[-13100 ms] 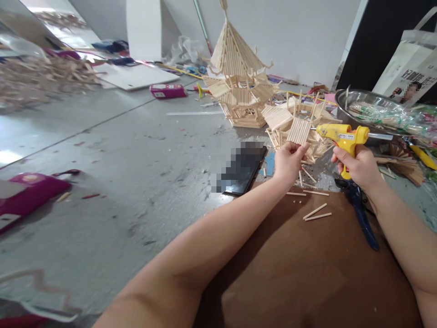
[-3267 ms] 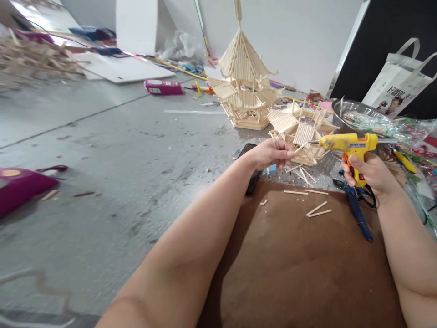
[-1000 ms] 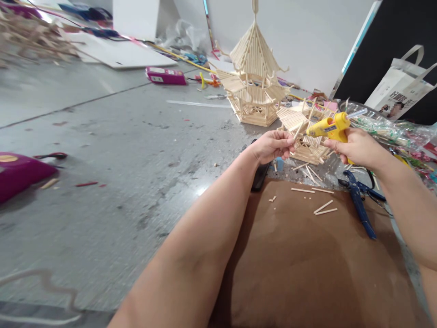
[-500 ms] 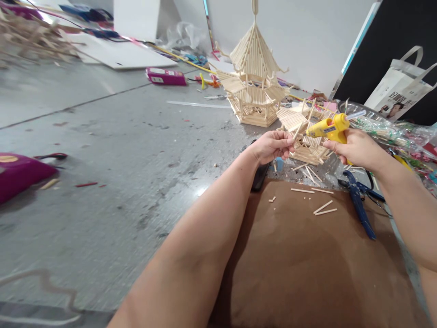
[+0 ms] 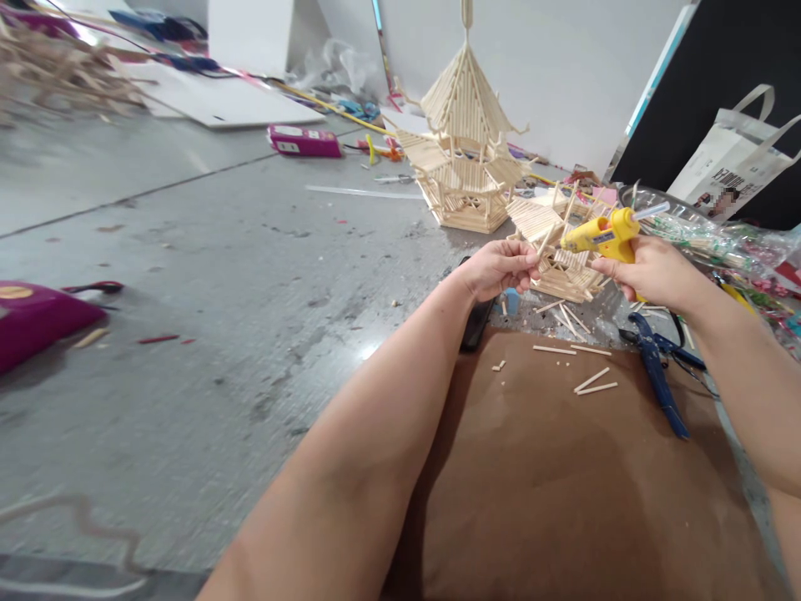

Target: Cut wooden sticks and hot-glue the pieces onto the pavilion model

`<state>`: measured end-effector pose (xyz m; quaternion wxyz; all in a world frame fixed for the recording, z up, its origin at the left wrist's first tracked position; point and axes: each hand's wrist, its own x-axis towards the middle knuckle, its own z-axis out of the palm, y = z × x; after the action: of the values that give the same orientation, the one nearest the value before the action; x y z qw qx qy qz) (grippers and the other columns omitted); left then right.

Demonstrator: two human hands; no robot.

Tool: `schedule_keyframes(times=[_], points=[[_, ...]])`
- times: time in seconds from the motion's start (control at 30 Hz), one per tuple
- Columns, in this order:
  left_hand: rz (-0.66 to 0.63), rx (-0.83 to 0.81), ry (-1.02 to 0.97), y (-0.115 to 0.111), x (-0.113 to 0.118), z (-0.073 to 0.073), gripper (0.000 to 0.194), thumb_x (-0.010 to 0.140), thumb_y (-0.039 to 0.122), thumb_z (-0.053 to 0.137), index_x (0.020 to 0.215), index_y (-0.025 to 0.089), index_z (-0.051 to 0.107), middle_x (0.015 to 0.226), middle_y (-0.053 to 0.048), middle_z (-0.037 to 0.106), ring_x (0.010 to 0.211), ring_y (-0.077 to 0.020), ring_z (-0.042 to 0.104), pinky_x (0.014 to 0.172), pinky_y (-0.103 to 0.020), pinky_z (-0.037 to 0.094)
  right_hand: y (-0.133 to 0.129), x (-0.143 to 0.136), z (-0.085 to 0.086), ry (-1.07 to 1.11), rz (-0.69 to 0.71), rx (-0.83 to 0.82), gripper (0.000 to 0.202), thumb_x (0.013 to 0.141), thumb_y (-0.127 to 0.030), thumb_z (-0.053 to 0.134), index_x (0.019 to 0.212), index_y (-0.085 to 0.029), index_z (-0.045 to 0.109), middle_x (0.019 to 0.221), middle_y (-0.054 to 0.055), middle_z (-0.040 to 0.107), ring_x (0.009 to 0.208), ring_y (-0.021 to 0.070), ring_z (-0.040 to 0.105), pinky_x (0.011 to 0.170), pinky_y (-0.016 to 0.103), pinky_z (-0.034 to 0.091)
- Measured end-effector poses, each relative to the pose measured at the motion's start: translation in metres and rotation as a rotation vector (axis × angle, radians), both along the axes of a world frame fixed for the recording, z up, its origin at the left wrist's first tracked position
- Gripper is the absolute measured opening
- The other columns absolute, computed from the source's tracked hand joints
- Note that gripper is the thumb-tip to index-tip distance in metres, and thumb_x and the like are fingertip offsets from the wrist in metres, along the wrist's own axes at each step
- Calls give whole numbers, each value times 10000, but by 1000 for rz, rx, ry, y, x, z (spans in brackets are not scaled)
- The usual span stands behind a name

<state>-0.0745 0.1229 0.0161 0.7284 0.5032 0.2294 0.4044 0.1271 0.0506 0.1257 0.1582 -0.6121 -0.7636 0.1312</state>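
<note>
My left hand (image 5: 506, 269) pinches a short wooden stick (image 5: 546, 239) between thumb and fingertips. In my right hand (image 5: 651, 269) is a yellow glue gun (image 5: 604, 234), its nozzle pointing left, close to the stick. A clear glue stick pokes out of the gun's back. Behind both hands sits a small, partly built stick structure (image 5: 531, 215), partly hidden by the hands and the gun. A taller stick pavilion (image 5: 466, 171) with a pointed roof stands behind it to the left.
Loose sticks (image 5: 591, 381) and scraps lie on a brown sheet (image 5: 551, 501). Blue-handled cutters (image 5: 660, 376) rest at its right, a black phone-like object (image 5: 476, 324) at its left edge. Plastic-wrapped bundles (image 5: 719, 242) lie right, a purple power strip (image 5: 304, 141) further back.
</note>
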Motion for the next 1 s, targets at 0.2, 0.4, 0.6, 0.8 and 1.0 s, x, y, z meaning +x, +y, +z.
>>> schedule_keyframes(times=[0.2,0.4,0.6,0.8,1.0], points=[[4,6,2,-1,0,1,116,710,151,622,680,104,519,563,-4,625,391,-58,540,389,-148,406,0,-1,1,-3,12,9,313,734,-438,538,918,-190,586,610,-2,533,410,81,436,441,268,382],[20,-2,56,-3,3,4,137,722,173,624,677,112,510,558,4,619,391,-43,526,390,-144,390,2,4,-1,3,-34,-9,348,738,-481,524,901,-179,589,546,-12,507,419,103,471,475,285,403],[13,-48,137,-8,13,6,140,711,152,631,652,118,508,543,4,613,373,-54,526,375,-155,390,6,29,-13,234,-49,7,365,746,-517,511,855,-171,544,630,3,556,396,78,474,416,251,386],[108,-113,176,-7,20,4,154,683,173,660,663,123,515,522,9,606,333,-62,500,317,-156,342,1,40,-27,512,-79,-30,371,704,-518,571,842,-180,505,704,13,554,394,65,460,373,235,380],[173,-160,131,-7,25,5,163,681,171,662,637,116,515,528,7,601,330,-45,485,306,-148,327,1,37,-31,563,-83,-59,369,690,-516,582,861,-198,503,709,11,554,405,74,460,378,240,386]])
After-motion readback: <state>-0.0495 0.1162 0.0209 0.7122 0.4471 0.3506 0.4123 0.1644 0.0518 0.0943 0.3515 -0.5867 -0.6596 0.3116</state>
